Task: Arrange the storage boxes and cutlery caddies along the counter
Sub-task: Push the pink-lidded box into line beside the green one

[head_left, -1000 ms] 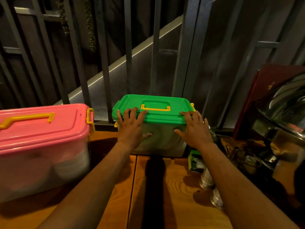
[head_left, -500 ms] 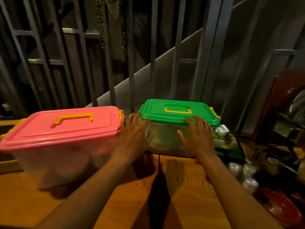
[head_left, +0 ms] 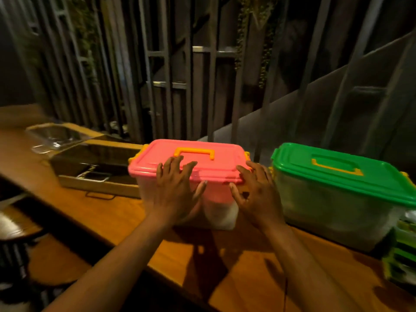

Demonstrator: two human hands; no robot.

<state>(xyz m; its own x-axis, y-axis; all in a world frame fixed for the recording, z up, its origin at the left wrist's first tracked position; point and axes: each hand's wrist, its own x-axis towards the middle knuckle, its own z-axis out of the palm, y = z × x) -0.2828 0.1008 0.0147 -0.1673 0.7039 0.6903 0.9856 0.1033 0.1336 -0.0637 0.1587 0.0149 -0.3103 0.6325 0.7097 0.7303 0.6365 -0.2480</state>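
A clear storage box with a pink lid [head_left: 193,162] and an orange handle stands on the wooden counter [head_left: 243,262], in the middle of the view. My left hand [head_left: 176,192] is on its front left, with fingers spread over the lid's edge and the thumb on the front wall. My right hand [head_left: 256,195] holds the front right corner the same way. To the right, a small gap away, stands a second clear box with a green lid [head_left: 337,174]. A stack of green caddies [head_left: 400,251] sits at the far right edge, partly cut off.
A shallow wooden tray [head_left: 96,183] with a dark item inside lies left of the pink-lidded box. A clear plastic container [head_left: 56,137] sits behind that tray. Dark metal railing bars [head_left: 157,75] run behind the counter. The counter's front edge slants from the left down to the bottom middle.
Both hands left the green-lidded box and moved left onto the pink-lidded box. The view swung left, bringing the wooden tray into sight.
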